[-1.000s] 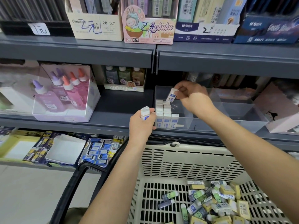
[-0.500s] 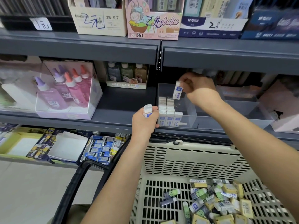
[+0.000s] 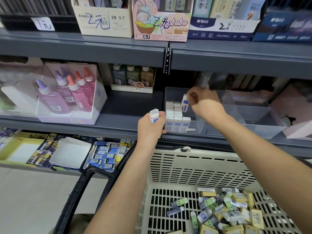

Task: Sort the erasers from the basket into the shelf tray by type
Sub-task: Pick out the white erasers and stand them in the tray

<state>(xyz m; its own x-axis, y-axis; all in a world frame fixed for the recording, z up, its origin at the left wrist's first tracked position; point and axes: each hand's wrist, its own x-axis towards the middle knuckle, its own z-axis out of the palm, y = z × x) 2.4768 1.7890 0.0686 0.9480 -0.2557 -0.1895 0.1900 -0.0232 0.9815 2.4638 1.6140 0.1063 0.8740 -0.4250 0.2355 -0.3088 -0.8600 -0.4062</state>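
Note:
A clear shelf tray (image 3: 212, 129) with dividers stands on the middle shelf. Its left compartment holds rows of upright white-and-blue erasers (image 3: 174, 115). My right hand (image 3: 205, 103) pinches one white-and-blue eraser (image 3: 185, 104) by its top, upright, just above that compartment beside the rows. My left hand (image 3: 151, 128) grips another white-and-blue eraser (image 3: 154, 116) in front of the tray's left end. Below, a beige plastic basket (image 3: 194, 168) holds several mixed erasers (image 3: 224, 210): green-faced, yellow and white-blue ones.
Pink and purple glue bottles in a clear box (image 3: 67, 97) stand left on the same shelf. A small box of bottles (image 3: 133, 78) sits behind. Pencil-lead boxes (image 3: 160, 19) fill the upper shelf. The basket's black handle (image 3: 76, 200) hangs left. Boxed erasers (image 3: 104, 154) lie on the lower shelf.
My right hand has turned its eraser from tilted to upright over the left compartment and brought it down toward the rows. My left hand has stayed in place with its eraser.

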